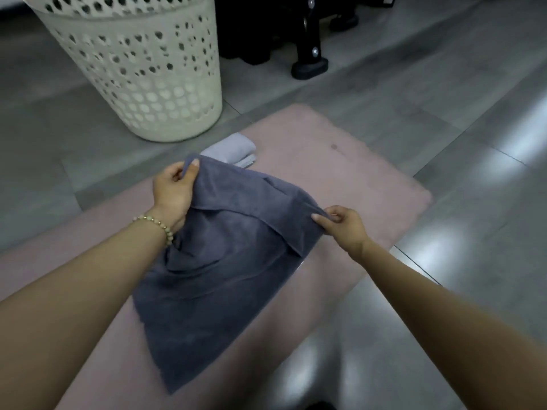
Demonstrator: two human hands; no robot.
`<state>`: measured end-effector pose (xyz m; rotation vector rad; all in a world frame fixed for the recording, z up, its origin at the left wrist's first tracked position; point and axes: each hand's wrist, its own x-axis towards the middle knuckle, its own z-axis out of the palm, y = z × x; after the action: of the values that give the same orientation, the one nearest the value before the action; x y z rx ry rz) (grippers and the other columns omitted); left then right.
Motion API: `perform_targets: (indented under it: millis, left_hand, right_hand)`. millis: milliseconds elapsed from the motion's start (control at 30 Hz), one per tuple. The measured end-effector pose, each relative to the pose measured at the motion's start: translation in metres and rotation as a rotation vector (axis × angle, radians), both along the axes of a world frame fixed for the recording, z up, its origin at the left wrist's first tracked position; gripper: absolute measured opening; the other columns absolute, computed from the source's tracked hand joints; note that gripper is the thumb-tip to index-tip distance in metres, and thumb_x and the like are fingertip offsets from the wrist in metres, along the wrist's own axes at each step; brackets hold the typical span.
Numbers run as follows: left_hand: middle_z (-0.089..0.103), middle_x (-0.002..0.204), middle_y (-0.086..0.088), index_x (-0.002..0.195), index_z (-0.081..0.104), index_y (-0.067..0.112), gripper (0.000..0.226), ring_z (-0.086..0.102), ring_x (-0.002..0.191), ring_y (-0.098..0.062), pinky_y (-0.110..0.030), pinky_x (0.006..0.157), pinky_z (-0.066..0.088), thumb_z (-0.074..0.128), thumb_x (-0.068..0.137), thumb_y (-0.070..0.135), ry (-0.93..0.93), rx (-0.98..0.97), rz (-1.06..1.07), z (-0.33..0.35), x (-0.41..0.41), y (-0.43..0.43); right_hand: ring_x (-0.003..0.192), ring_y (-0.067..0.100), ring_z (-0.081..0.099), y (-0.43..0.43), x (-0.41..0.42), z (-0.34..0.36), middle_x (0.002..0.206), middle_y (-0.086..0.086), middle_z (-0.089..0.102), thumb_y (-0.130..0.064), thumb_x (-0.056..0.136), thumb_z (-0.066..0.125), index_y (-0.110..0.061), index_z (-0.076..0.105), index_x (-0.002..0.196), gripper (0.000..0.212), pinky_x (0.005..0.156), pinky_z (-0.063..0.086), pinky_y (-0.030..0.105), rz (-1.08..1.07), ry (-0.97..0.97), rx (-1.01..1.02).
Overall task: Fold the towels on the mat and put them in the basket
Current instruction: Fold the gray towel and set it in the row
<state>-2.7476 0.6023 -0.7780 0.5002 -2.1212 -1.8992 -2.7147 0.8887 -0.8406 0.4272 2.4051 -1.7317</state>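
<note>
A dark grey-blue towel (219, 261) hangs over the pink mat (340, 173), held up by its two upper corners. My left hand (174, 193) pinches the far left corner and my right hand (343, 226) pinches the right corner. The towel's top edge is doubled over between the hands, and its lower end trails on the mat toward me. A pale lilac towel (233, 150), folded small, lies on the mat's far edge just beyond my left hand. The cream perforated basket (142, 75) stands upright on the floor behind it, to the left.
Grey plank floor (444, 99) surrounds the mat and shines on the right. Black furniture legs and feet (310, 60) stand at the back, right of the basket. A beaded bracelet (157, 226) is on my left wrist.
</note>
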Motion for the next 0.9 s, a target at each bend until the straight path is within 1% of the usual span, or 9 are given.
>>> perform_targets:
  millis: [167, 333, 400, 467, 500, 633, 700, 767, 900]
  left_hand:
    - [0.052, 0.071, 0.005, 0.073, 0.057, 0.023, 0.021, 0.046, 0.064, 0.0, -0.01, 0.06, 0.041, 0.057, 0.093, 0.019, 0.167, -0.07, 0.146, 0.129, 0.043, -0.073]
    - [0.052, 0.075, 0.008, 0.075, 0.051, 0.024, 0.021, 0.049, 0.063, 0.002, -0.002, 0.054, 0.041, 0.053, 0.096, 0.021, 0.308, -0.075, 0.365, 0.258, 0.122, -0.142]
    - [0.058, 0.084, 0.002, 0.085, 0.058, 0.02, 0.013, 0.055, 0.075, -0.006, -0.008, 0.067, 0.047, 0.053, 0.096, 0.027, 0.344, -0.05, 0.411, 0.297, 0.158, -0.17]
    - [0.061, 0.101, -0.003, 0.109, 0.062, 0.012, 0.025, 0.058, 0.091, -0.014, -0.024, 0.084, 0.049, 0.054, 0.095, 0.032, 0.36, -0.01, 0.429, 0.328, 0.193, -0.193]
    - [0.062, 0.103, -0.003, 0.116, 0.06, 0.01, 0.031, 0.058, 0.093, -0.015, -0.027, 0.085, 0.05, 0.054, 0.094, 0.032, 0.37, 0.015, 0.431, 0.34, 0.209, -0.202]
    - [0.06, 0.086, 0.004, 0.093, 0.061, 0.015, 0.013, 0.056, 0.076, -0.006, -0.015, 0.062, 0.049, 0.055, 0.095, 0.027, 0.404, 0.069, 0.496, 0.359, 0.269, -0.224]
    - [0.06, 0.085, 0.004, 0.095, 0.061, 0.015, 0.012, 0.055, 0.076, -0.006, -0.015, 0.064, 0.046, 0.056, 0.094, 0.026, 0.377, -0.012, 0.515, 0.358, 0.296, -0.231]
    - [0.057, 0.081, 0.009, 0.105, 0.061, 0.015, 0.015, 0.05, 0.072, -0.001, -0.012, 0.062, 0.042, 0.057, 0.093, 0.025, 0.341, -0.101, 0.528, 0.357, 0.321, -0.239]
    - [0.055, 0.075, 0.01, 0.099, 0.064, 0.017, 0.013, 0.046, 0.064, -0.002, -0.004, 0.045, 0.035, 0.062, 0.09, 0.025, 0.274, -0.177, 0.503, 0.354, 0.364, -0.252]
  right_hand:
    - [0.047, -0.004, 0.054, -0.062, -0.003, 0.132, 0.045, -0.014, 0.058, -0.008, 0.083, 0.07, -0.011, 0.06, 0.07, 0.017, 0.053, 0.049, 0.011, 0.14, 0.218, -0.113]
    - [0.054, -0.008, 0.06, -0.089, 0.021, 0.268, 0.072, -0.001, 0.064, -0.009, 0.085, 0.068, -0.006, 0.065, 0.08, 0.007, 0.057, 0.05, 0.01, 0.193, 0.437, -0.154]
    - [0.054, -0.01, 0.059, -0.088, 0.038, 0.315, 0.072, -0.002, 0.065, -0.008, 0.086, 0.067, -0.004, 0.065, 0.084, 0.005, 0.056, 0.047, 0.007, 0.205, 0.508, -0.147]
    - [0.053, -0.01, 0.058, -0.088, 0.055, 0.354, 0.061, -0.013, 0.066, -0.01, 0.087, 0.066, -0.003, 0.066, 0.088, 0.007, 0.055, 0.046, 0.006, 0.224, 0.58, -0.124]
    - [0.053, -0.009, 0.057, -0.091, 0.063, 0.372, 0.056, -0.016, 0.065, -0.011, 0.087, 0.065, -0.003, 0.066, 0.088, 0.008, 0.055, 0.047, 0.007, 0.239, 0.61, -0.121]
    - [0.048, -0.011, 0.054, -0.118, 0.092, 0.419, 0.05, -0.024, 0.061, -0.01, 0.087, 0.066, -0.005, 0.065, 0.084, 0.006, 0.051, 0.042, 0.005, 0.295, 0.712, -0.089]
    - [0.05, -0.011, 0.055, -0.134, 0.104, 0.428, 0.052, -0.023, 0.063, -0.013, 0.086, 0.067, -0.011, 0.066, 0.079, 0.008, 0.05, 0.042, 0.006, 0.318, 0.726, -0.077]
    - [0.052, -0.009, 0.056, -0.146, 0.112, 0.43, 0.055, -0.018, 0.065, -0.015, 0.086, 0.069, -0.014, 0.067, 0.075, 0.011, 0.051, 0.045, 0.009, 0.341, 0.737, -0.076]
    - [0.065, 0.002, 0.057, -0.179, 0.126, 0.423, 0.075, 0.005, 0.066, -0.018, 0.084, 0.071, -0.007, 0.07, 0.084, 0.012, 0.058, 0.048, 0.015, 0.374, 0.754, -0.04]
